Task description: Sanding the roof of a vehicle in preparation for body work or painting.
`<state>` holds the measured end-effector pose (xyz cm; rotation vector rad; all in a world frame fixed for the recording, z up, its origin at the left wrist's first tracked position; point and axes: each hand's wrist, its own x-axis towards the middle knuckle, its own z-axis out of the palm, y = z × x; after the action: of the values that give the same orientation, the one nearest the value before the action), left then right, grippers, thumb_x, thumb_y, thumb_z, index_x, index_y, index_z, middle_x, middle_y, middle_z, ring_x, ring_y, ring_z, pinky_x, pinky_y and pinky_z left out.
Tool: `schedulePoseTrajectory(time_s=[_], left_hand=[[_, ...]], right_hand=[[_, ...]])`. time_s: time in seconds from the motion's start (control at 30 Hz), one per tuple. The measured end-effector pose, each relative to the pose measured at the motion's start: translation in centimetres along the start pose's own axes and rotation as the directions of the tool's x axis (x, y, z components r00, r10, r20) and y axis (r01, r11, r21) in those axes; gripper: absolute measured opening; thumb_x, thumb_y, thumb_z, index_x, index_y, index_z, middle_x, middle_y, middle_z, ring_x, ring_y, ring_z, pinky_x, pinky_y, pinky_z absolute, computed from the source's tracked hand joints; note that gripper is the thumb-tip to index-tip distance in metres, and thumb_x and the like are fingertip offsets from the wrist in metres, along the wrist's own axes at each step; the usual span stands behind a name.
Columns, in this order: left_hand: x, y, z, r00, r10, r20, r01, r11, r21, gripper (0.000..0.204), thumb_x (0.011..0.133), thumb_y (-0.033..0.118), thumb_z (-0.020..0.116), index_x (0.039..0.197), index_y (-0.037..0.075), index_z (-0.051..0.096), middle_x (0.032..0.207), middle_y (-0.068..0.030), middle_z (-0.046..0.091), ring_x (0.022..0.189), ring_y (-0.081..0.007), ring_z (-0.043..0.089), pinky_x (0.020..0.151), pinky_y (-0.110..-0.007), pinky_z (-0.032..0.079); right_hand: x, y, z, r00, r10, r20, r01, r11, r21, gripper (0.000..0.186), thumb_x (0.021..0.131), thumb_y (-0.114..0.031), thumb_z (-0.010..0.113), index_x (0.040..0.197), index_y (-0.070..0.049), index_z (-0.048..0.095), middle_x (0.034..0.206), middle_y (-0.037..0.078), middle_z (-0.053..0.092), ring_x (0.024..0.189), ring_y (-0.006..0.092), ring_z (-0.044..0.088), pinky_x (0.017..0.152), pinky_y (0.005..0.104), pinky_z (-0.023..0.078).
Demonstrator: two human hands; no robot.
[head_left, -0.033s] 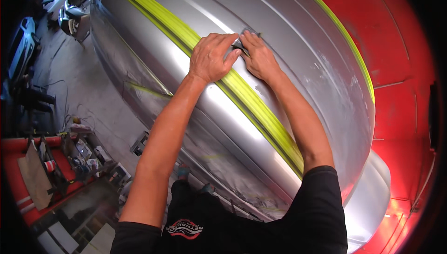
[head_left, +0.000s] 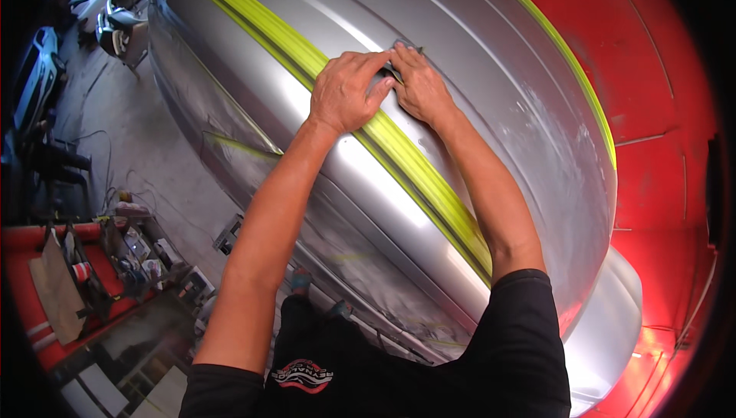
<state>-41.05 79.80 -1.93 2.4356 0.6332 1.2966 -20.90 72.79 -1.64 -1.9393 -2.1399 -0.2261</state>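
Observation:
Under the fingers of my right hand [head_left: 422, 87] is a small piece of grey sandpaper [head_left: 402, 42], pressed against the silver vehicle panel [head_left: 468, 58]. Only its edges show past the fingertips and near the thumb side. My left hand [head_left: 349, 90] lies flat beside it, fingers stretched forward and thumb spread, across the bright yellow-green masking tape [head_left: 406, 159]. Its fingertips meet those of the right hand, and whether they also touch the sandpaper is hidden. The tape runs diagonally along the panel beneath my left wrist.
A second yellow-green tape line [head_left: 571, 50] follows the panel's far edge. Dull, whitish scuffed patches [head_left: 529, 123] mark the right side. Beyond stands a red wall [head_left: 652, 73]. At lower left, a red cart [head_left: 23, 280] carries tools and supplies; vehicle parts [head_left: 123, 23] stand at upper left.
My right hand and the sandpaper have slid slightly left and away from me along the panel. The left hand has hardly moved.

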Motion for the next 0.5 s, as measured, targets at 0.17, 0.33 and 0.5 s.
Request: schedulePoseTrajectory(time_s=[0.17,0.33,0.5], left_hand=[[0.3,0.6,-0.3,1.000,-0.017,-0.013,0.016,1.000,-0.018,0.042,0.095,0.031,0.065,0.129,0.007,0.068,0.119,-0.0149,0.072,0.112,-0.0330,0.066,0.096,-0.044,0.051],[0.2,0.4,-0.2,1.000,-0.005,-0.014,0.005,1.000,0.003,0.043,0.093,0.035,0.068,0.126,0.007,0.068,0.113,-0.0117,0.074,0.105,-0.0301,0.067,0.092,-0.045,0.052],[0.1,0.0,0.0,1.000,0.005,-0.027,-0.006,1.000,-0.027,0.043,0.092,0.035,0.068,0.126,0.008,0.068,0.112,-0.0112,0.074,0.104,-0.0295,0.067,0.091,-0.044,0.052]], right_hand=[[-9.9,0.9,-4.5,0.994,0.094,0.053,-0.096,0.995,0.039,0.054,0.096,-0.019,0.067,0.147,-0.006,0.054,0.156,0.016,0.049,0.145,0.0370,0.045,0.121,0.0442,0.038],[-16.0,0.7,-7.9,0.972,0.206,0.115,-0.210,0.977,0.026,0.058,0.092,-0.011,0.071,0.147,-0.005,0.054,0.156,0.017,0.048,0.145,0.0368,0.045,0.122,0.0454,0.036],[0.0,0.5,-0.6,0.999,0.019,-0.026,-0.016,0.996,0.087,0.047,0.098,-0.020,0.064,0.139,0.001,0.058,0.151,0.023,0.052,0.140,0.0407,0.048,0.117,0.0456,0.041]])
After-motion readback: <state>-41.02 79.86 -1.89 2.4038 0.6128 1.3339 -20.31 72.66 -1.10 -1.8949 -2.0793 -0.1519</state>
